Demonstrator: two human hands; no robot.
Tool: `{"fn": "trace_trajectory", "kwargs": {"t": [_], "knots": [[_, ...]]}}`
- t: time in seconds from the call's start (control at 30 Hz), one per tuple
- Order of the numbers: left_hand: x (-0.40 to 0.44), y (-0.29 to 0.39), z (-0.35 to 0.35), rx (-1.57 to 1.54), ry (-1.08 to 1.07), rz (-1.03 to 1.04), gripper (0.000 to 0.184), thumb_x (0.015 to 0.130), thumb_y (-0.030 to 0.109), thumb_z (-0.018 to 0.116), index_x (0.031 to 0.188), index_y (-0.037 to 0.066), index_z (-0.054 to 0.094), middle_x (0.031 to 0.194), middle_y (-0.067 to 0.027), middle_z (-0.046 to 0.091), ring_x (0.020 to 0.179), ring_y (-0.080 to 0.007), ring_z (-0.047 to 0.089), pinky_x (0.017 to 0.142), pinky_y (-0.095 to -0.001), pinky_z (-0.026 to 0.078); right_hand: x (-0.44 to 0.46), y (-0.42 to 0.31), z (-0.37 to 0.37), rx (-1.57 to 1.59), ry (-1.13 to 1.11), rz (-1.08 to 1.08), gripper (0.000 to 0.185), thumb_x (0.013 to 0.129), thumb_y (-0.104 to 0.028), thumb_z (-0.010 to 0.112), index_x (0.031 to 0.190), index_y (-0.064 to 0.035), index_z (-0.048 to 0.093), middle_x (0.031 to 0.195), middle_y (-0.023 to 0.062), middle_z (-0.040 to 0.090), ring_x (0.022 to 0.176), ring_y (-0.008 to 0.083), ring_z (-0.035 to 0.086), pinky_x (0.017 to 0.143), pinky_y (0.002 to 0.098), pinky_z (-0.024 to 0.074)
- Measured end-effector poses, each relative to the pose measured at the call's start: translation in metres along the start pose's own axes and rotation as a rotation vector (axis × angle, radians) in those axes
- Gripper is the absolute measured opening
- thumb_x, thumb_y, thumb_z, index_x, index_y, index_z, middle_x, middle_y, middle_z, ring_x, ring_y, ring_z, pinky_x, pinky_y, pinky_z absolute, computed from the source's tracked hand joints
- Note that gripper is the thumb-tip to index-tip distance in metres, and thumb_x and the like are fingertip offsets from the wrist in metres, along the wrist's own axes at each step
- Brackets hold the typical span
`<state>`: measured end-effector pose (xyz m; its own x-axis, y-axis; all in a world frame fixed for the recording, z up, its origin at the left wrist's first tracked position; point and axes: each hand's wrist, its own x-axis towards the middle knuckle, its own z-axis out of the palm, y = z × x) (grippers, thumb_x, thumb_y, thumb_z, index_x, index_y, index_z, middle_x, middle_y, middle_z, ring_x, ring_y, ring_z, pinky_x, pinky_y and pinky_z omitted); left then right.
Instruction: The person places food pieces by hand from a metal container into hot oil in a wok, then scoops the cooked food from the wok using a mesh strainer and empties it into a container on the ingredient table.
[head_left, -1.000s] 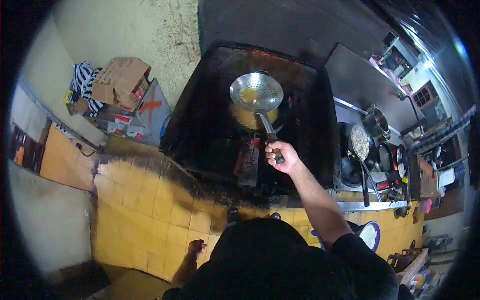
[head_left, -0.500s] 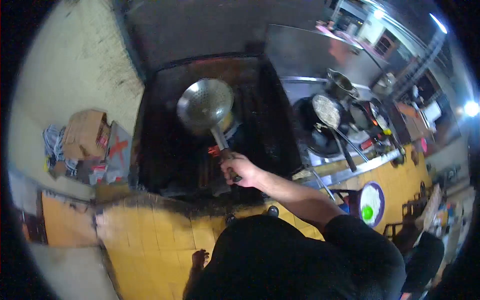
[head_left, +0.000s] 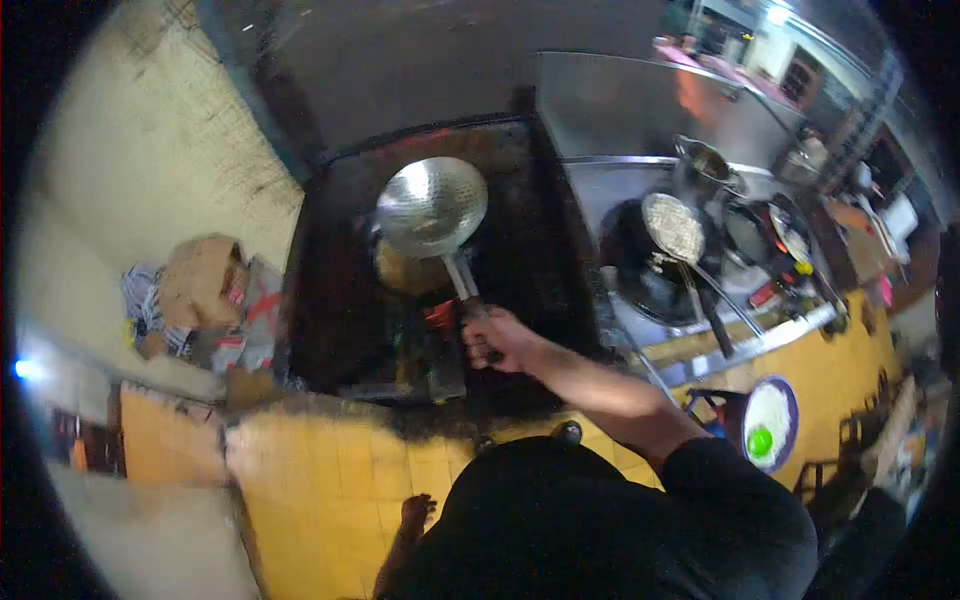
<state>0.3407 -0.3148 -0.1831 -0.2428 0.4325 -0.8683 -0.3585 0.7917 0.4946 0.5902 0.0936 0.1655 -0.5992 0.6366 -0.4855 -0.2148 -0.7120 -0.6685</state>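
Note:
My right hand (head_left: 492,340) is closed round the dark handle of a large perforated metal skimmer (head_left: 432,205). The skimmer's round bowl is over a pan with yellowish liquid (head_left: 405,270), partly hidden beneath it, on the black stove (head_left: 340,330). A small red-orange glow shows just left of my right hand. My left hand (head_left: 418,508) hangs low beside my body above the yellow floor, touching nothing; its fingers are small and dim, partly curled but apart.
On the right counter (head_left: 610,185) are a wok (head_left: 650,285) with a strainer of pale food (head_left: 675,228), a metal pot (head_left: 700,165) and other pans. A purple tub (head_left: 790,425) of white contents stands below. A cardboard box (head_left: 200,285) is at left.
The view has swung, so the stove sits further left than a second ago. The skimmer stays in my right hand over the pan, tilted differently. The purple tub shows more fully.

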Motion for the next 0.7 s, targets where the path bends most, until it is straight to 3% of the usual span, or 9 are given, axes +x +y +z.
{"fn": "trace_trajectory", "kwargs": {"t": [0.1,0.17,0.27,0.37,0.4,0.47,0.5,0.57,0.7], "knots": [[-0.042,0.028,0.019,0.276,-0.100,0.191,0.026,0.096,0.022,0.047,0.109,0.006,0.062,0.096,-0.0094,0.071,0.077,-0.0185,0.065,0.065,-0.0368,0.051,0.003,-0.017,-0.020,0.033,-0.093,0.036,0.008,0.082,-0.005,0.060,0.086,-0.0076,0.053,0.067,0.0050,0.052,0.054,0.0181,0.054,0.044,0.0356,0.0434],[-0.058,0.032,0.033,0.311,-0.025,0.171,0.027,0.097,0.022,0.045,0.110,0.005,0.062,0.099,-0.0103,0.070,0.079,-0.0192,0.066,0.066,-0.0384,0.051,0.002,-0.014,-0.027,0.113,-0.151,0.053,0.009,0.082,-0.005,0.060,0.087,-0.0074,0.053,0.066,0.0054,0.052,0.054,0.0183,0.054,0.043,0.0357,0.0435],[-0.074,0.037,0.049,0.428,0.062,0.166,0.028,0.097,0.022,0.044,0.112,0.005,0.061,0.101,-0.0121,0.069,0.081,-0.0206,0.066,0.068,-0.0407,0.052,-0.003,-0.008,-0.029,-0.070,-0.134,0.016,0.015,0.086,-0.003,0.058,0.092,-0.0103,0.047,0.069,0.0038,0.050,0.054,0.0153,0.050,0.045,0.0323,0.0402],[-0.050,0.017,0.043,0.925,-0.069,0.277,0.031,0.099,0.026,0.044,0.114,0.005,0.062,0.099,-0.0132,0.070,0.081,-0.0238,0.066,0.068,-0.0413,0.052,-0.006,-0.022,-0.042,0.088,-0.324,0.091,0.017,0.086,-0.003,0.058,0.096,-0.0113,0.046,0.066,0.0010,0.045,0.051,0.0132,0.046,0.045,0.0315,0.0382],[-0.048,0.008,0.044,0.862,0.010,0.302,0.031,0.098,0.025,0.045,0.114,0.005,0.062,0.098,-0.0130,0.070,0.081,-0.0249,0.066,0.068,-0.0415,0.052,-0.010,-0.022,-0.042,0.096,-0.319,0.086,0.017,0.086,-0.003,0.058,0.096,-0.0113,0.046,0.066,0.0010,0.045,0.051,0.0132,0.046,0.045,0.0315,0.0382],[-0.016,-0.035,0.043,0.078,0.118,0.225,0.029,0.097,0.027,0.048,0.110,0.006,0.063,0.096,-0.0113,0.070,0.080,-0.0234,0.066,0.064,-0.0407,0.052,-0.015,-0.016,-0.036,0.127,-0.345,0.095,0.017,0.086,-0.003,0.059,0.097,-0.0118,0.048,0.065,-0.0005,0.041,0.049,0.0113,0.039,0.045,0.0300,0.0346],[-0.018,-0.035,0.043,0.111,0.084,0.228,0.029,0.097,0.027,0.048,0.110,0.006,0.063,0.096,-0.0113,0.070,0.080,-0.0234,0.066,0.064,-0.0407,0.052,0.005,-0.002,-0.044,0.148,-0.350,0.162,0.016,0.087,-0.006,0.058,0.102,-0.0086,0.058,0.069,-0.0001,0.040,0.055,0.0131,0.041,0.047,0.0330,0.0367],[-0.034,-0.029,0.055,0.353,0.052,0.252,0.028,0.097,0.026,0.048,0.109,0.006,0.064,0.095,-0.0111,0.070,0.079,-0.0230,0.065,0.064,-0.0404,0.051,0.007,-0.014,-0.049,0.140,-0.445,0.051,0.010,0.085,-0.010,0.061,0.082,-0.0053,0.053,0.067,0.0035,0.047,0.057,0.0180,0.045,0.050,0.0374,0.0374],[-0.043,-0.015,0.084,0.470,0.026,0.240,0.028,0.097,0.026,0.048,0.109,0.007,0.064,0.094,-0.0106,0.070,0.078,-0.0222,0.065,0.063,-0.0398,0.051,-0.022,-0.056,-0.062,0.302,-0.421,0.132,0.014,0.085,-0.012,0.062,0.076,-0.0048,0.054,0.064,0.0043,0.052,0.056,0.0164,0.050,0.049,0.0316,0.0398]]}}
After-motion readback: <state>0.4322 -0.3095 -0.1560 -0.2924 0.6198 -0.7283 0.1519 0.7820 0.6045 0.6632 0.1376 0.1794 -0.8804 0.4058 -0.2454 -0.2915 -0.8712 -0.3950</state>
